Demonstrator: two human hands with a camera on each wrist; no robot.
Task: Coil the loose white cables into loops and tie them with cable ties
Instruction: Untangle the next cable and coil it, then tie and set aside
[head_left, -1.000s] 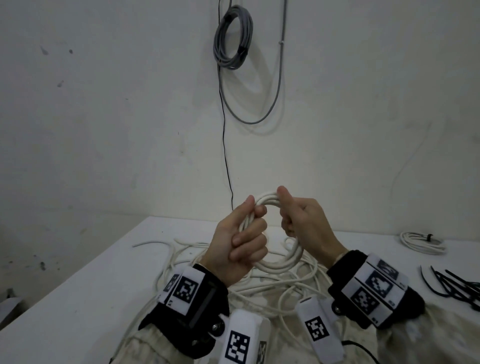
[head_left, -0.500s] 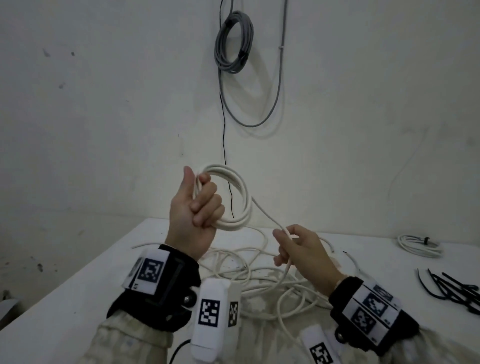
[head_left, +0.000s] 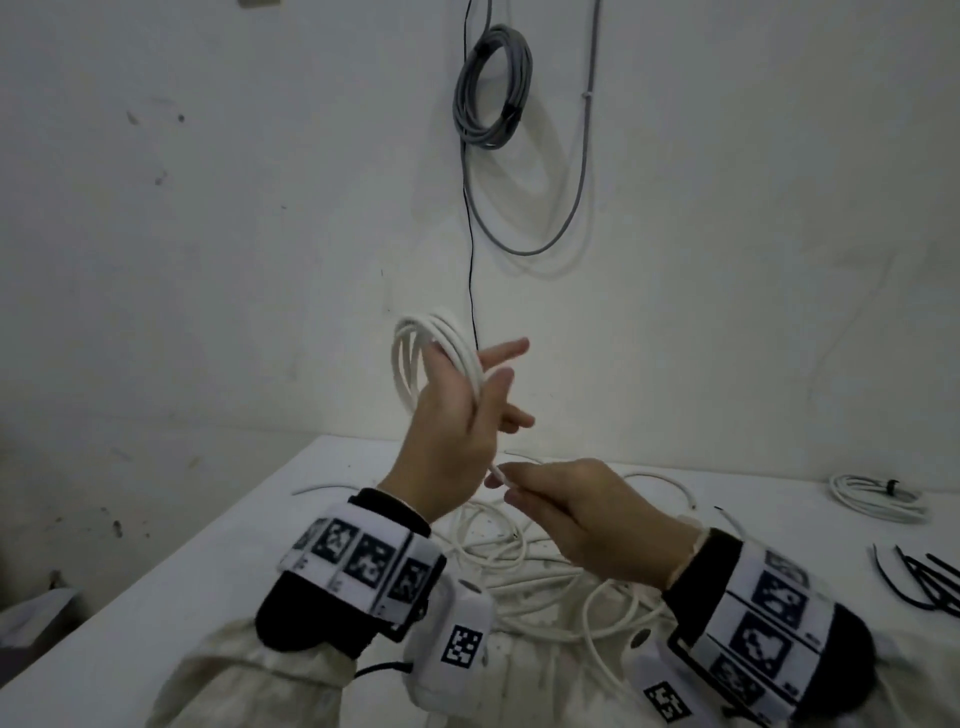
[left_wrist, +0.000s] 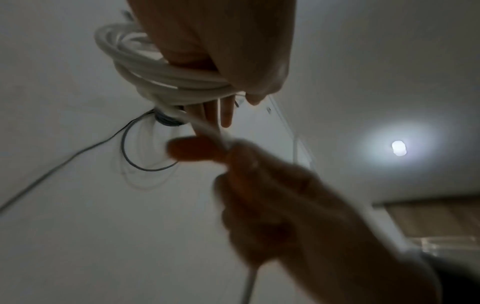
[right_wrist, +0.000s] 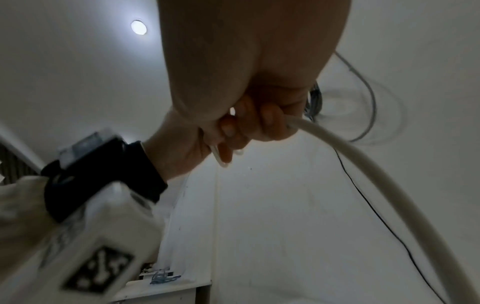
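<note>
A small coil of white cable (head_left: 410, 358) (left_wrist: 161, 78) is held up in front of the wall. It loops round my left hand (head_left: 509, 364) (left_wrist: 237, 107), whose fingers point straight out while the thumb pins the coil to the palm. Just below, my right hand (head_left: 506, 480) (right_wrist: 233, 133) pinches the free strand of the white cable (right_wrist: 363, 174) that runs from the coil. The remaining loose cable (head_left: 519, 571) lies tangled on the white table (head_left: 208, 597) under both hands. Black cable ties (head_left: 924, 577) lie at the table's right edge.
A coiled, tied white cable (head_left: 872, 496) lies on the table at the far right. On the wall above hang a grey cable coil (head_left: 493, 93) and a thin black wire. The table's left edge drops to the floor.
My left hand has turned and straightened its fingers, with the coil now round the palm. My right hand has risen with the strand to just under the left hand.
</note>
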